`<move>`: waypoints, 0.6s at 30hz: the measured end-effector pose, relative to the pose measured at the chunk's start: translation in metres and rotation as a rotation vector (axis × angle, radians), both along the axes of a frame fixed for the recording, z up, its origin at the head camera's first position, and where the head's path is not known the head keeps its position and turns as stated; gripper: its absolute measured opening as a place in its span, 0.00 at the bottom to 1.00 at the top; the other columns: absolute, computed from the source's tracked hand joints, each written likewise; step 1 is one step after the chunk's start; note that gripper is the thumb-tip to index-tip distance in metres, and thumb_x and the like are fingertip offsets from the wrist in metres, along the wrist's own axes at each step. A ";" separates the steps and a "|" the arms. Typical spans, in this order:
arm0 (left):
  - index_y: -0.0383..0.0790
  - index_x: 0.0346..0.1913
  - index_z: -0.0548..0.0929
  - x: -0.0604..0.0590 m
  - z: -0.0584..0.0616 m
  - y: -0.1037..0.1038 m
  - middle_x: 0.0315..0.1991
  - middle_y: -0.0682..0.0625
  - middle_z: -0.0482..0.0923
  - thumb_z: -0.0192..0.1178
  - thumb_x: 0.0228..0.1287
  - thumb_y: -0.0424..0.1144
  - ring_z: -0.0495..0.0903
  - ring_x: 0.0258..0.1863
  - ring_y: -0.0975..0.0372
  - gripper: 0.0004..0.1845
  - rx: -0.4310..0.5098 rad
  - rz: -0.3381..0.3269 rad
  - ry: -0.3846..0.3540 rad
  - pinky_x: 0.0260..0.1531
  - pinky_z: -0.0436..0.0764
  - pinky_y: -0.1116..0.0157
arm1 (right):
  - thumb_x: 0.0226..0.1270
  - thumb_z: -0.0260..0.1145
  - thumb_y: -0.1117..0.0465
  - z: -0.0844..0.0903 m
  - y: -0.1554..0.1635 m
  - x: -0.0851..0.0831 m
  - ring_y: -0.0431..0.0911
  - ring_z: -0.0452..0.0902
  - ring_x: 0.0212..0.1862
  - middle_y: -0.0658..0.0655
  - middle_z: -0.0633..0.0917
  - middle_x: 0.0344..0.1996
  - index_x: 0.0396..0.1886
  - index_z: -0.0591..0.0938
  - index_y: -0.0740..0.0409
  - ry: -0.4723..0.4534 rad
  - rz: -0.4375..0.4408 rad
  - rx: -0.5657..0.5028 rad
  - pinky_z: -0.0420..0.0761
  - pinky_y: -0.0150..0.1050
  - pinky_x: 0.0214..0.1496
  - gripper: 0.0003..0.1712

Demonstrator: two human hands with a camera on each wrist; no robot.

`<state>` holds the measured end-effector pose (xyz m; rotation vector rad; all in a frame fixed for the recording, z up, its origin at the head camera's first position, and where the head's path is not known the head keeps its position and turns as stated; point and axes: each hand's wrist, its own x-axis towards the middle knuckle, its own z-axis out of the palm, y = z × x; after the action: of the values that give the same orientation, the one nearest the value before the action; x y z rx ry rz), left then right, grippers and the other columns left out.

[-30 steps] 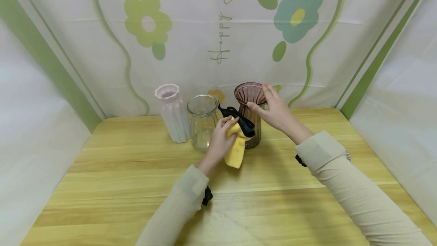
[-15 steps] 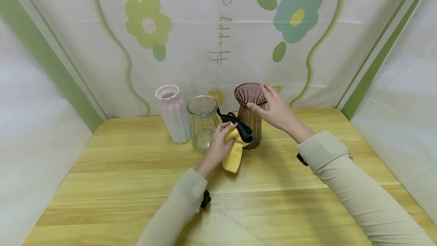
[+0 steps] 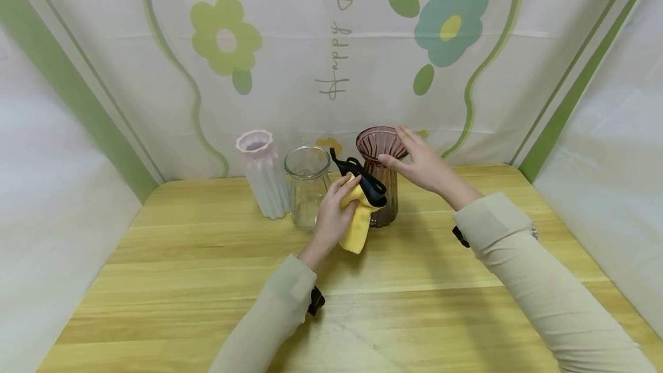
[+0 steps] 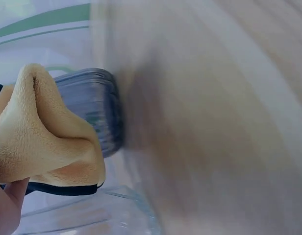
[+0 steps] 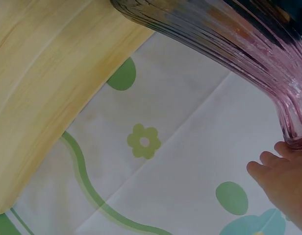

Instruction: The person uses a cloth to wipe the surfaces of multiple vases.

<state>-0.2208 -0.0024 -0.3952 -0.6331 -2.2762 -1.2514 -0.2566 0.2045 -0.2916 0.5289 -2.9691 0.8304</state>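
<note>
The yellow cloth (image 3: 357, 220) is gripped bunched in the left hand (image 3: 334, 214) and pressed against the left flank of the purple ribbed vase (image 3: 380, 180); compared with half a second ago the cloth is seen slightly higher on the glass, back near the height it had a second ago, so a short up-and-down rubbing stroke is judged to be in progress. The vase is held at its flared rim by the right hand (image 3: 422, 166), thumb on the near edge and fingers laid over the far edge (grip placement barely altered across the three head frames, only a small shift of the wrist). The vase has not been displaced: it stands upright at the far middle of the counter (image 3: 207, 281), just right of the clear glass vase (image 3: 307, 186), with the pink fluted vase (image 3: 263, 174) further left. In the left wrist view the cloth (image 4: 43, 132) is seen folded over the ribbed wall (image 4: 94, 110), with heavy motion blur on the counter, consistent with a moving hand. A black strap (image 3: 362, 180) lies across the cloth and the vase side. Only the left flank is seen under the cloth; coverage of the rest of the wall cannot be judged.
</note>
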 end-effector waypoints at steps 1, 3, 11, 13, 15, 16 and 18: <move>0.42 0.62 0.76 0.000 0.003 0.001 0.62 0.36 0.71 0.60 0.59 0.24 0.74 0.60 0.44 0.27 0.010 0.000 0.016 0.50 0.82 0.54 | 0.62 0.46 0.25 0.000 -0.001 0.000 0.60 0.36 0.78 0.57 0.41 0.78 0.77 0.40 0.54 -0.004 -0.007 0.002 0.45 0.65 0.75 0.57; 0.42 0.62 0.76 0.001 0.009 0.002 0.62 0.36 0.71 0.60 0.59 0.24 0.74 0.60 0.44 0.27 0.034 -0.001 0.028 0.51 0.82 0.55 | 0.63 0.46 0.25 0.001 -0.002 0.002 0.60 0.36 0.78 0.58 0.41 0.78 0.77 0.39 0.54 -0.011 -0.018 0.006 0.45 0.64 0.76 0.57; 0.37 0.61 0.76 -0.001 0.029 0.002 0.63 0.36 0.70 0.61 0.59 0.24 0.71 0.64 0.44 0.25 0.092 0.019 -0.033 0.58 0.78 0.52 | 0.61 0.43 0.23 0.004 -0.012 0.010 0.62 0.39 0.77 0.61 0.43 0.77 0.76 0.41 0.59 0.011 -0.071 0.066 0.48 0.63 0.76 0.59; 0.37 0.61 0.76 -0.001 0.030 0.002 0.63 0.36 0.70 0.61 0.59 0.25 0.71 0.64 0.44 0.25 0.092 0.024 -0.047 0.59 0.78 0.52 | 0.60 0.42 0.22 0.004 -0.014 0.012 0.63 0.40 0.76 0.62 0.44 0.77 0.76 0.42 0.60 0.016 -0.088 0.078 0.48 0.63 0.76 0.60; 0.37 0.61 0.76 -0.002 0.030 0.002 0.63 0.36 0.70 0.61 0.59 0.25 0.70 0.64 0.44 0.25 0.092 0.023 -0.059 0.59 0.78 0.52 | 0.60 0.41 0.22 0.005 -0.016 0.013 0.65 0.41 0.76 0.62 0.44 0.77 0.76 0.43 0.61 0.019 -0.102 0.082 0.48 0.64 0.75 0.60; 0.37 0.61 0.76 -0.003 0.030 0.002 0.63 0.36 0.70 0.61 0.59 0.25 0.70 0.64 0.44 0.25 0.091 0.022 -0.063 0.59 0.78 0.52 | 0.60 0.41 0.21 0.005 -0.017 0.014 0.65 0.41 0.76 0.63 0.45 0.77 0.76 0.43 0.62 0.023 -0.107 0.086 0.49 0.64 0.75 0.61; 0.38 0.62 0.76 -0.003 0.029 0.002 0.63 0.36 0.69 0.62 0.59 0.26 0.70 0.64 0.44 0.25 0.080 0.015 -0.071 0.59 0.78 0.52 | 0.59 0.40 0.21 0.006 -0.018 0.015 0.66 0.42 0.76 0.63 0.45 0.77 0.76 0.43 0.62 0.028 -0.115 0.088 0.49 0.64 0.75 0.61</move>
<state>-0.2242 -0.0004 -0.3660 -0.5502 -2.2710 -1.3702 -0.2413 0.1863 -0.2859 0.3639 -2.9880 0.6801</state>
